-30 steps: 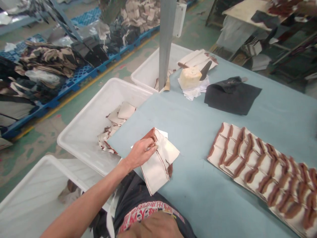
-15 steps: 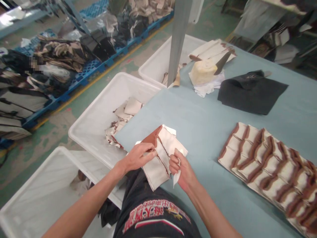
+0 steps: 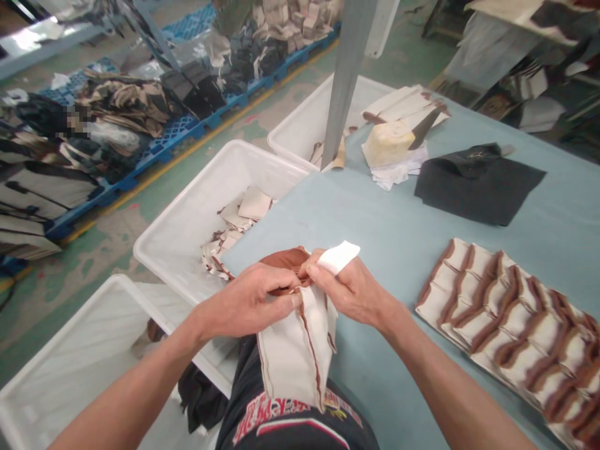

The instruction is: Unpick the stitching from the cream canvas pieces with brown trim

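Note:
A cream fabric pouch [image 3: 288, 359] with brown lining and dark brown seam edges hangs over the table's near edge, above my lap. My left hand [image 3: 255, 297] pinches its upper rim from the left. My right hand [image 3: 349, 284] grips the same rim from the right, its fingertips close to the left ones. A small white slip [image 3: 341, 256] sticks up from my right hand. Brown lining [image 3: 285, 261] shows behind my fingers. Both sets of fingertips partly hide the rim.
Rows of cream and brown pieces [image 3: 510, 319] lie at the right of the blue-grey table [image 3: 375, 231]. Black fabric [image 3: 482, 184] and a yellow block [image 3: 389, 142] lie further back. White bins [image 3: 187, 194] stand along the left edge, near a metal post [image 3: 345, 81].
My right hand has moved up from the pouch's lower right side to its rim, carrying the white slip. The pouch has turned and now hangs lower toward my lap.

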Motion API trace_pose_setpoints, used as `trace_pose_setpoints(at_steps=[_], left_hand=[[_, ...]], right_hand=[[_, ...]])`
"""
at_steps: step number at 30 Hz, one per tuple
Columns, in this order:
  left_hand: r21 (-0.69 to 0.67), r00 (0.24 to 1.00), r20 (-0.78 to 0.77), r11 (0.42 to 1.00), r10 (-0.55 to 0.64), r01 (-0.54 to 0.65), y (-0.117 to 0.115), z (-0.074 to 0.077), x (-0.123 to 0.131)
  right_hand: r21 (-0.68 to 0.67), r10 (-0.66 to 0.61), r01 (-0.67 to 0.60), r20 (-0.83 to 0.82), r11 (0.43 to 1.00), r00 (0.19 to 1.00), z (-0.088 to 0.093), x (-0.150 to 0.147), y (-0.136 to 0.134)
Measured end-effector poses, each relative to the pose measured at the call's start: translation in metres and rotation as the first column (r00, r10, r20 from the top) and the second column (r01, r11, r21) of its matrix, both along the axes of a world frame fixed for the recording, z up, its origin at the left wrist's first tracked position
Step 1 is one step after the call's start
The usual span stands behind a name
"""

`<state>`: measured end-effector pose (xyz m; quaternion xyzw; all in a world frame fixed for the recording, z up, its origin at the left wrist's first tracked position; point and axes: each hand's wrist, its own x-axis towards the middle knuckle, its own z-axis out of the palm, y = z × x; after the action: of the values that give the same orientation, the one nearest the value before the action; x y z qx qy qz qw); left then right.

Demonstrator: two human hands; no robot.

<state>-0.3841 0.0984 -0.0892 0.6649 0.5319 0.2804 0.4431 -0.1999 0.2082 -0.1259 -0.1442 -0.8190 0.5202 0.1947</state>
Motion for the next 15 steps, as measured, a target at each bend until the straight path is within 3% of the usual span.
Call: trace_pose_setpoints(at_steps=[6,12,15], left_hand=[[-0.066,0.999,0.052,0.998,-0.001,0.004,-0.006,-0.004,0.001],[-0.246,0.943,0.329,0.959,-0.056,0.142,-0.003,-0.002,0.001],[-0.304,0.931,0.364,0.940,-0.035,0.154,-0.002,-0.001,0.002]], right_hand=[[0.083,-0.009,0.000,0.113,0.997,0.993,0.011,0.021,-0.016],[0.092,0.033,-0.047,0.149,0.995,0.988,0.022,0.029,-0.028],[0.120,0.042,-0.063,0.170,0.991,0.985,0.025,0.030,-0.029]])
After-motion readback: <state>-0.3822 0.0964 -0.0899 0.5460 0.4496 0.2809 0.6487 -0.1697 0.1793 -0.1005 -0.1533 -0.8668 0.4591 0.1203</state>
